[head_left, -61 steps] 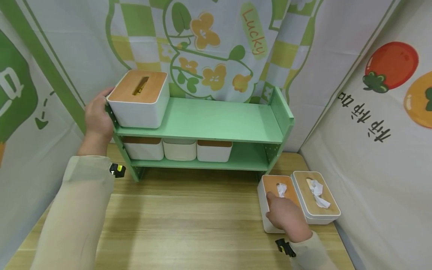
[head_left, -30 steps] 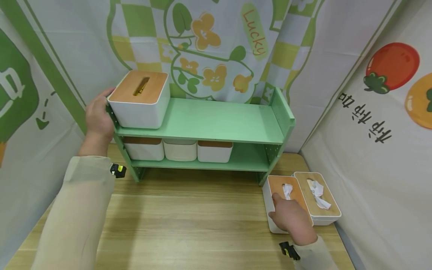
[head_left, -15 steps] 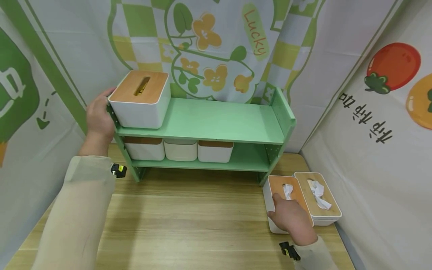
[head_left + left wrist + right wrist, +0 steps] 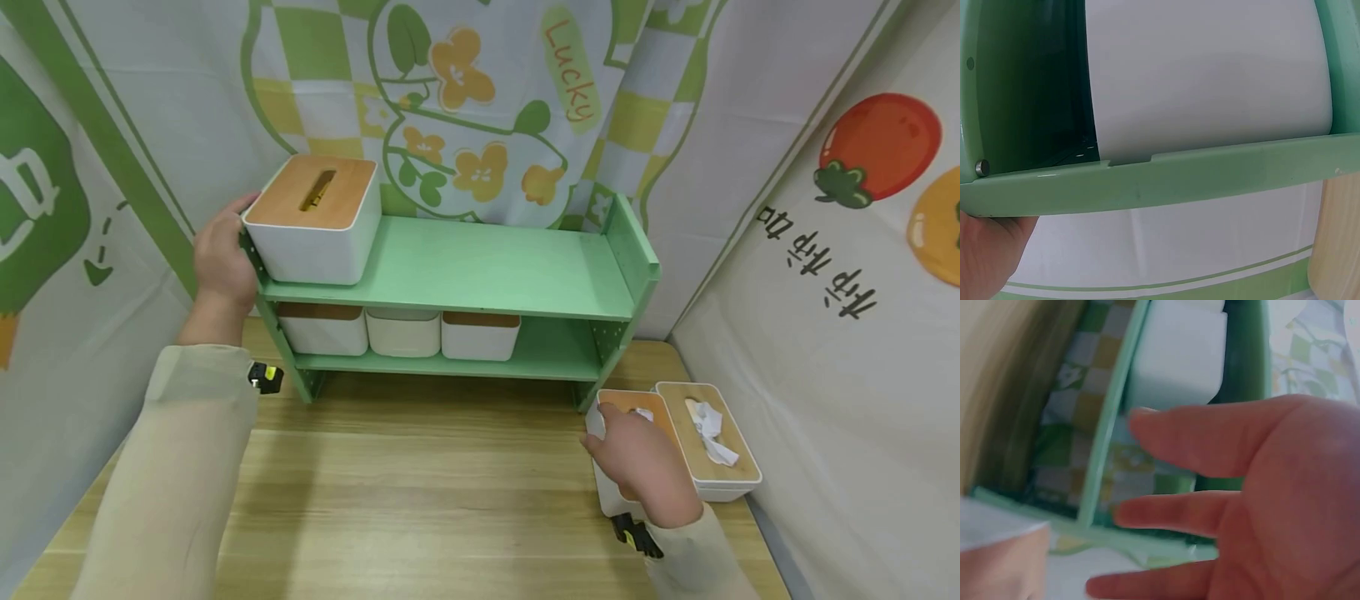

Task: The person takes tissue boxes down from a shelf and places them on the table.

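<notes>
My left hand [image 4: 225,260] rests against the left side panel of the green two-tier shelf [image 4: 480,262]; the fingertips are hidden behind the panel and a white tissue box [image 4: 315,250] with a wooden lid. In the left wrist view, part of the left hand [image 4: 991,256] shows below the panel's edge [image 4: 1147,184]. My right hand [image 4: 645,462] is over a tissue box [image 4: 603,487] with an orange-brown lid, covering most of its top. The right wrist view shows the right hand [image 4: 1272,481] with straight, spread fingers, holding nothing.
On the lower tier, three containers stand in a row, the middle one cream [image 4: 405,333]. A pale-wood-lidded tissue box [image 4: 720,433] with a tissue poking out adjoins the orange-lidded one. Patterned curtains [image 4: 480,100] hang behind and beside the wooden table [image 4: 420,492].
The orange-lidded tissue box slid right against its neighbour, pushed by my right hand. Since then, that hand has lifted slightly and shifted left, its fingers spreading. My left hand stays at the shelf.
</notes>
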Tool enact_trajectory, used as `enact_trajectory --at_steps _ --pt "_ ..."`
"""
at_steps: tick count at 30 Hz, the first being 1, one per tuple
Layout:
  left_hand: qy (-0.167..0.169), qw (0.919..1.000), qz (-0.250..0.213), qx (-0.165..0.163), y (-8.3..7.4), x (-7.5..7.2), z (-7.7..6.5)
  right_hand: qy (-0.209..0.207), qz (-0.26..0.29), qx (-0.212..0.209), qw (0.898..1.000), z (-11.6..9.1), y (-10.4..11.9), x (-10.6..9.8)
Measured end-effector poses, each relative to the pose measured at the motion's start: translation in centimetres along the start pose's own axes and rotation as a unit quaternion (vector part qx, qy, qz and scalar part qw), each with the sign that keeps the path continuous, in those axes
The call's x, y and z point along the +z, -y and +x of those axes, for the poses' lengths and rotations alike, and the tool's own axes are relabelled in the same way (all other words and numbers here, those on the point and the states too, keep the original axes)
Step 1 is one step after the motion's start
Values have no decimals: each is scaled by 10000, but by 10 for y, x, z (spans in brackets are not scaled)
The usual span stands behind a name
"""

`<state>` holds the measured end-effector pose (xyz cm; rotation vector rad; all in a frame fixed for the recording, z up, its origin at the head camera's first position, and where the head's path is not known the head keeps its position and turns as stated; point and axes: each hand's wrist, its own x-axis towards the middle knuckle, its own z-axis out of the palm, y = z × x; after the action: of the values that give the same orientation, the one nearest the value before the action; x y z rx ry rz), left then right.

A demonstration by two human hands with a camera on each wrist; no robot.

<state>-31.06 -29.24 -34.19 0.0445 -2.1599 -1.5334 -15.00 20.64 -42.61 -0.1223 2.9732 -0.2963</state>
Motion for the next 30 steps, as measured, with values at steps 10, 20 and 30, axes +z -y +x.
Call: enact_trajectory --at_steps 10,20,30 --pt "48 9999 -58 -89 -2 0 -1 -1336 383 -1439 9798 17 54 -22" --pt "49 10000 -17 -39 -2 -1 -1 -2323 596 -3233 9154 29 112 -37" --pt "123 9998 -8 -139 -4 0 -2 -2582 81 -3711 8919 52 162 -59"
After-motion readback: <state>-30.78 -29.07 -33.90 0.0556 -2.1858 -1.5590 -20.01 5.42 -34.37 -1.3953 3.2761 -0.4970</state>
